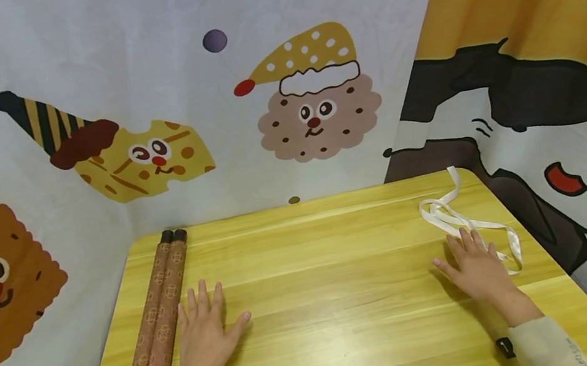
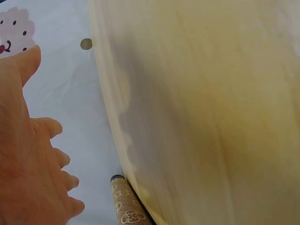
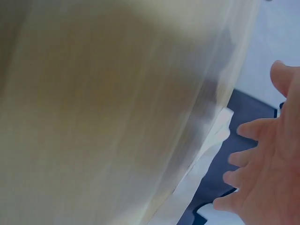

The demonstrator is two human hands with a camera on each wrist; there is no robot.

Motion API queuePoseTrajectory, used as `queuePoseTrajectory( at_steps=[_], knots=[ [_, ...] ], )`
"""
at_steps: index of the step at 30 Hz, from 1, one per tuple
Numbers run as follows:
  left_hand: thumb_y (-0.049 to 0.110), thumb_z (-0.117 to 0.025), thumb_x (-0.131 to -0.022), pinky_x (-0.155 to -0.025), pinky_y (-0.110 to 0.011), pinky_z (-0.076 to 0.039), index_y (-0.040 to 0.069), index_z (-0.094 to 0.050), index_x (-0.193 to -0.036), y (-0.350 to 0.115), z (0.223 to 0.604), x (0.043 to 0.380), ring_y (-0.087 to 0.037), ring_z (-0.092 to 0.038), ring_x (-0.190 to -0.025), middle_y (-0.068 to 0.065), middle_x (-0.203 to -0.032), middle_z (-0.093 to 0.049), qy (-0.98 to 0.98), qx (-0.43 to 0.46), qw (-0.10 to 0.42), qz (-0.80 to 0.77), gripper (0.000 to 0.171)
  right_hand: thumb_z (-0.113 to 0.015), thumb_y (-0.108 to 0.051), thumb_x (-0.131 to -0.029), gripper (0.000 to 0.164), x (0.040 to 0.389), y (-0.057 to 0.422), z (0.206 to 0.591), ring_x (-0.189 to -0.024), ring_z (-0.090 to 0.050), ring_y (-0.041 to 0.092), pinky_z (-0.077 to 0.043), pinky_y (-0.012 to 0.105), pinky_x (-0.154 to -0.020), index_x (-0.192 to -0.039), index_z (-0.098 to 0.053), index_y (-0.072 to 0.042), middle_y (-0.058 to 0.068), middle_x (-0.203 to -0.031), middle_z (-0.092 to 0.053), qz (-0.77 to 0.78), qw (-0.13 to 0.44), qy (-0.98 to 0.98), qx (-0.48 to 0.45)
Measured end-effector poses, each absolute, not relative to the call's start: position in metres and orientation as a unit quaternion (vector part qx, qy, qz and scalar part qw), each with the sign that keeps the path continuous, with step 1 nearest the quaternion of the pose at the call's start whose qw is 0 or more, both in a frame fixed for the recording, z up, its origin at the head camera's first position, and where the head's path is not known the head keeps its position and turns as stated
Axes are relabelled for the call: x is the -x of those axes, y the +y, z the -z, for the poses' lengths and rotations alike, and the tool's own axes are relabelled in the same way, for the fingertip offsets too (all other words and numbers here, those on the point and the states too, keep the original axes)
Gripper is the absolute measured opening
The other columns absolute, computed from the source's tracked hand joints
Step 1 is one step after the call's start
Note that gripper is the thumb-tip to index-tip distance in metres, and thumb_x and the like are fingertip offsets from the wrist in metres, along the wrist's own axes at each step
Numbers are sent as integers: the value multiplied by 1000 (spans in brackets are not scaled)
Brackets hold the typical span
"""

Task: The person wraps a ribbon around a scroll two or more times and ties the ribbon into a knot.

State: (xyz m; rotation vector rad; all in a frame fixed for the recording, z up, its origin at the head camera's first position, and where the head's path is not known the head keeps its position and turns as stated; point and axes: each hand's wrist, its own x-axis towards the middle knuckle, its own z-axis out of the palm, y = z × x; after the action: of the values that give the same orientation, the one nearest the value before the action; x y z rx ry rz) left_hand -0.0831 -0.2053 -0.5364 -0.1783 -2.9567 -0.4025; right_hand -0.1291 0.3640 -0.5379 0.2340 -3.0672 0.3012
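Note:
My left hand (image 1: pixel 207 341) has its fingers spread, palm down, just right of two brown scrolls (image 1: pixel 161 316). The scrolls lie side by side with dark end caps and a pale round pattern. In the left wrist view the left hand (image 2: pixel 28 150) holds nothing, and one scroll's (image 2: pixel 129 204) end shows below it. My right hand (image 1: pixel 477 269), also with spread fingers, is over the near part of a loosely looped white ribbon (image 1: pixel 437 212). The right wrist view shows the right hand (image 3: pixel 269 159) with nothing in it and the ribbon (image 3: pixel 206 150) beside its fingertips.
A yellow wood-grain table (image 1: pixel 304 251) lies under both hands. Behind it hangs a white cloth (image 1: pixel 160 51) printed with cartoon snacks. On the right another cartoon-printed cloth (image 1: pixel 569 85) borders the table edge.

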Motion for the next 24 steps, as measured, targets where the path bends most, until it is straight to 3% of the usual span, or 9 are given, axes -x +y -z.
queuePoseTrajectory(
  at_steps=[13,18,24],
  knots=[
    [70,-42,-87,-106,-68,-6,8,-31,-147,-202,536,82,-34,14,-134,-22,-153,-4,-987,61,53,139,87,-31,-63,-95,86,128,381,538,-127,-10,56,-3,82,-91,-134,-39,13,39,-137,-32,-61,-46,-995,-62],
    [66,-46,-87,-105,-68,-7,7,-36,-144,-195,533,81,-36,9,-134,-25,-152,-10,-986,68,47,147,83,-37,-60,-95,84,122,365,536,-126,-18,54,-2,83,-90,-132,-41,15,39,-137,-34,-65,-56,-993,-78],
    [64,-48,-87,-106,-67,-7,7,-39,-143,-183,530,79,-36,5,-135,-25,-152,-14,-982,85,32,163,81,-46,-54,-94,77,114,341,535,-123,-32,49,-12,80,-92,-130,-44,14,36,-135,-39,-65,-45,-992,-100]
  ],
)
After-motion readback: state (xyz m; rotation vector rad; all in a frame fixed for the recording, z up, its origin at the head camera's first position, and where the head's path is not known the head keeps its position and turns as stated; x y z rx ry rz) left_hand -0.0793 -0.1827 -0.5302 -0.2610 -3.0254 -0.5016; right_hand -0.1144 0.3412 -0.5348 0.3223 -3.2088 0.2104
